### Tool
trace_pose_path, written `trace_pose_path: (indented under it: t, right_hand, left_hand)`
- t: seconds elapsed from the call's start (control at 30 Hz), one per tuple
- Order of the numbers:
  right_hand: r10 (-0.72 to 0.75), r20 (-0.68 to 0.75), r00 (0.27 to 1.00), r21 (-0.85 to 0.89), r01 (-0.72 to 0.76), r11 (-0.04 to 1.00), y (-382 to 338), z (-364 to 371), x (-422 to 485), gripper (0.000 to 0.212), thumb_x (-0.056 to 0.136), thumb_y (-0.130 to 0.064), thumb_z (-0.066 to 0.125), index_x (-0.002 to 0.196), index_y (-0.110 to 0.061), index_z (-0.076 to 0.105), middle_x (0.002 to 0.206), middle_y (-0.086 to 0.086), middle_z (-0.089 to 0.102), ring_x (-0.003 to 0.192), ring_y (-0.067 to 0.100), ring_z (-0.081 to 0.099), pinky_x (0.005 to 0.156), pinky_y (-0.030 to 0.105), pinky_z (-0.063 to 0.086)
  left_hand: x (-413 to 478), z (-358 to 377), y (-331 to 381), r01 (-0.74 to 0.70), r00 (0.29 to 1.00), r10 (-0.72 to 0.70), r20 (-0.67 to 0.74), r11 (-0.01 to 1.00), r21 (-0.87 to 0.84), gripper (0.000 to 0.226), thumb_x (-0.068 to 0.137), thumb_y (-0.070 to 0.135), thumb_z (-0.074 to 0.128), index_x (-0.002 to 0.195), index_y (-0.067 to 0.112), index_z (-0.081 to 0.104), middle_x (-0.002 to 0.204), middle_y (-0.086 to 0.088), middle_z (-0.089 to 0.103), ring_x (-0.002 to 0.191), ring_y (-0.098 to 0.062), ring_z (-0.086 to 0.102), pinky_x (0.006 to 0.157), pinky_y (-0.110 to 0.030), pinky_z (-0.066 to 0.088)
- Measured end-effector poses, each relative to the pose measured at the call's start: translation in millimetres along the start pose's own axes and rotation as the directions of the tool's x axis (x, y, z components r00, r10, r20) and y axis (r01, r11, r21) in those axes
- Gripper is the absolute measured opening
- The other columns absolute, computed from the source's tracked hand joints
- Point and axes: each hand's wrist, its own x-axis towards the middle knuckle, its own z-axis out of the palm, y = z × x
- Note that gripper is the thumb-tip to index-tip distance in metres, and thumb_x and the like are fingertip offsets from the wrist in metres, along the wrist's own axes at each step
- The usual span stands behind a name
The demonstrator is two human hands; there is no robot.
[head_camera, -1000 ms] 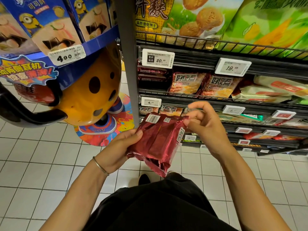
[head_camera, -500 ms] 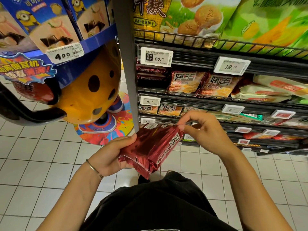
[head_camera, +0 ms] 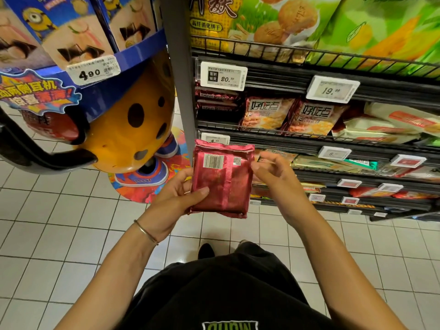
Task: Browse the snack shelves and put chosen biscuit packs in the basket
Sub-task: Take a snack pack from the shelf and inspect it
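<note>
One red pack (head_camera: 222, 182), turned barcode-up, gripped by left hand (head_camera: 176, 198).

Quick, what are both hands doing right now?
Left hand: holding the red biscuit pack, thumb on its front.
Right hand: open, fingers relaxed beside the pack, gripping nothing.

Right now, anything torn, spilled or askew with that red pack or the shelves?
Nothing stands out. The left hand holds the red pack barcode side up, wrapper intact where visible. The right hand is open beside it. Shelf packs lie in rows.
</note>
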Motion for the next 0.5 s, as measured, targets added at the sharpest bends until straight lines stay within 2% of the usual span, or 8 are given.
trace_pose_path:
  t: [0.1,0.17,0.27,0.33,0.4,0.5]
  right_hand:
    - [0.021,0.064,0.998,0.007,-0.022,1.0,6.5,2.9,-2.3,0.023,0.101,-0.028,0.065,0.123,-0.024,0.063,0.098,-0.005,0.08,0.095,0.011,0.076,0.081,0.035,0.058]
    - [0.001,0.077,0.997,0.023,-0.003,1.0,8.1,2.0,-2.7,0.019,0.103,-0.025,0.062,0.12,-0.019,0.065,0.099,-0.003,0.08,0.096,0.012,0.076,0.08,0.034,0.057]
    - [-0.026,0.094,0.995,0.072,0.019,0.997,7.3,-1.8,-1.5,0.009,0.104,-0.024,0.06,0.111,-0.02,0.065,0.095,-0.004,0.079,0.092,0.012,0.076,0.072,0.03,0.059]
    - [-0.03,0.108,0.994,0.134,0.015,0.991,6.3,-4.0,-0.3,0.005,0.103,-0.026,0.061,0.102,-0.022,0.065,0.092,-0.004,0.078,0.09,0.012,0.075,0.067,0.03,0.06]
    - [-0.028,0.114,0.993,0.201,0.004,0.98,6.8,-6.6,1.1,0.011,0.098,-0.031,0.068,0.099,-0.021,0.065,0.093,-0.002,0.078,0.092,0.015,0.075,0.068,0.035,0.061]
    - [-0.051,0.13,0.99,0.232,0.02,0.972,8.3,-7.1,0.7,0.028,0.095,-0.03,0.067,0.118,-0.014,0.064,0.106,0.002,0.077,0.103,0.019,0.074,0.077,0.04,0.062]
  left_hand:
    - [0.4,4.9,0.5,-0.069,0.998,0.069,0.008,0.997,0.025,0.043,0.092,0.006,0.066,0.132,0.022,0.057,0.121,0.004,0.075,0.114,-0.014,0.07,0.088,-0.029,0.061]
    - [0.6,6.4,1.8,-0.081,0.997,0.081,0.014,0.997,0.019,0.046,0.088,0.016,0.068,0.132,0.026,0.058,0.122,0.005,0.074,0.114,-0.012,0.07,0.083,-0.025,0.06]
    - [-0.3,6.8,6.5,-0.032,0.999,0.032,0.001,0.998,-0.056,0.043,0.093,0.04,0.058,0.134,0.032,0.062,0.129,0.004,0.071,0.12,-0.017,0.068,0.084,-0.035,0.062]
    - [0.2,5.0,8.0,0.038,0.999,-0.042,-0.013,0.976,-0.216,0.049,0.095,0.06,0.043,0.129,0.035,0.069,0.134,0.0,0.069,0.125,-0.023,0.065,0.09,-0.044,0.06]
    - [2.7,2.6,8.5,0.125,0.991,-0.135,-0.003,0.928,-0.351,0.058,0.093,0.068,0.04,0.123,0.032,0.074,0.137,-0.007,0.067,0.127,-0.031,0.064,0.094,-0.051,0.058]
    - [5.0,1.2,6.1,0.345,0.938,-0.302,0.171,0.861,-0.374,0.066,0.09,0.073,0.043,0.121,0.025,0.076,0.137,-0.02,0.065,0.125,-0.043,0.063,0.103,-0.06,0.05]
